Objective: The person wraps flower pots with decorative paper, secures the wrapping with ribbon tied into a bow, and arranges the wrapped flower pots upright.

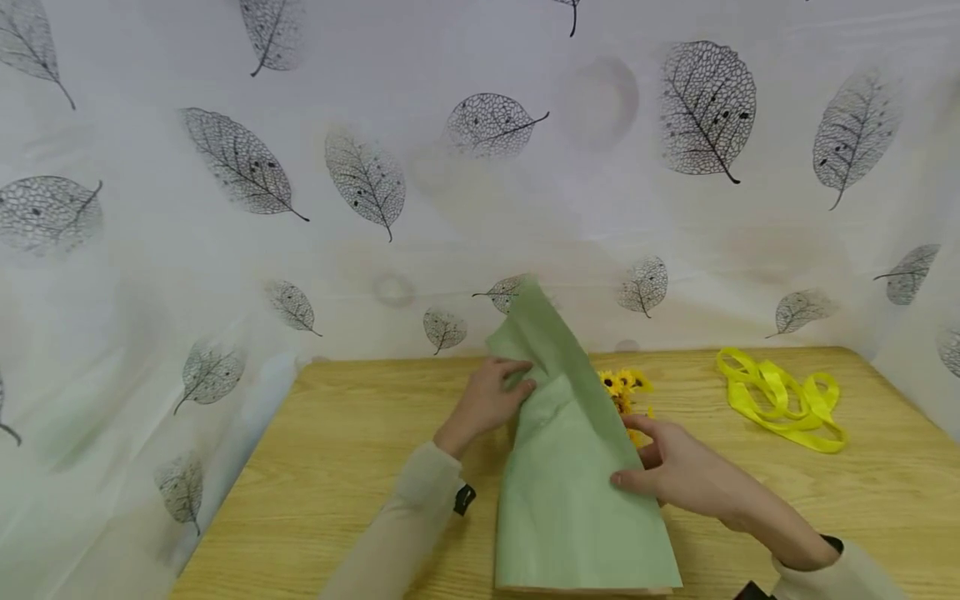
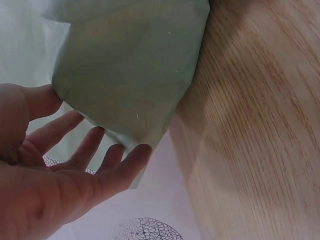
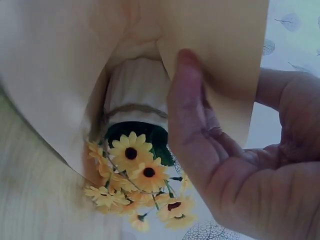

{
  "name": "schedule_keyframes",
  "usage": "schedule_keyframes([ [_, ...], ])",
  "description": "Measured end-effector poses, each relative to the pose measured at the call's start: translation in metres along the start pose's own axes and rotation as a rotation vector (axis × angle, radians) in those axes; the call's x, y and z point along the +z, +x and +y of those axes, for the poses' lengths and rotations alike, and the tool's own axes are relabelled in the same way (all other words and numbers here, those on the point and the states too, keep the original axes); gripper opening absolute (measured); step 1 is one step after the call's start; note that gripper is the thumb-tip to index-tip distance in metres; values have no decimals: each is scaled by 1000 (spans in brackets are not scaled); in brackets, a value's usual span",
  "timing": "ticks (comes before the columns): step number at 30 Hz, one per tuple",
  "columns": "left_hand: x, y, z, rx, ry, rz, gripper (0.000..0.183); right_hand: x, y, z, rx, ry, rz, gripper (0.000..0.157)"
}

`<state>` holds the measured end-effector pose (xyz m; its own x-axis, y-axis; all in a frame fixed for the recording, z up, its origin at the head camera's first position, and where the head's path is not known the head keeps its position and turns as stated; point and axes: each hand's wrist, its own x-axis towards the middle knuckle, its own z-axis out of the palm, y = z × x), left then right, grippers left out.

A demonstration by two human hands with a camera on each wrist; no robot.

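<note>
On the table (image 1: 360,467), head view: green paper (image 1: 577,508) in front of the person, its far corner poking up before the leaf-printed sheet (image 1: 517,208).
Flowers (image 1: 622,383): yellow, peeping out past the paper's right edge.
Ribbon (image 1: 783,400): yellow too, in loose loops off to the far right, apart from both hands.
Left hand (image 1: 483,404): at the paper's left edge, near the raised corner.
Right hand (image 1: 682,467): at the right edge, thumb on the green face, pinching the paper.
Green edge, left wrist view: I see the left hand's fingers (image 2: 87,147) spread apart, tips touching the paper.
Tan inside, right wrist view: a right-hand finger lies against the paper's inner face; beside it, the flowers stick out of a pale wrap (image 3: 137,87) tied with cord (image 3: 137,109).
</note>
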<state>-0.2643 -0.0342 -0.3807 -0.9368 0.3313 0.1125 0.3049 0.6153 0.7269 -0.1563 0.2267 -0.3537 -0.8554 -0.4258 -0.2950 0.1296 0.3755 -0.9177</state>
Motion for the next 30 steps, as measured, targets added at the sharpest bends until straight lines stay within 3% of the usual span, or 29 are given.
schedule_keyframes([
  [3,0,1,2,10,8,-15,39,-4,-8,7,-4,61,-41,95],
  [8,0,3,3,32,31,-30,38,-12,-14,16,11,63,-7,92],
  [17,2,-1,2,40,66,-62,41,-15,-18,41,84,-42,-3,86],
  [23,5,-2,4,99,145,-56,41,-23,-20,42,73,-90,21,78],
  [26,6,-3,5,124,173,-54,39,-26,-15,32,45,-123,97,71],
  [30,6,-6,5,147,174,-25,34,-27,-1,10,-13,-165,279,62],
])
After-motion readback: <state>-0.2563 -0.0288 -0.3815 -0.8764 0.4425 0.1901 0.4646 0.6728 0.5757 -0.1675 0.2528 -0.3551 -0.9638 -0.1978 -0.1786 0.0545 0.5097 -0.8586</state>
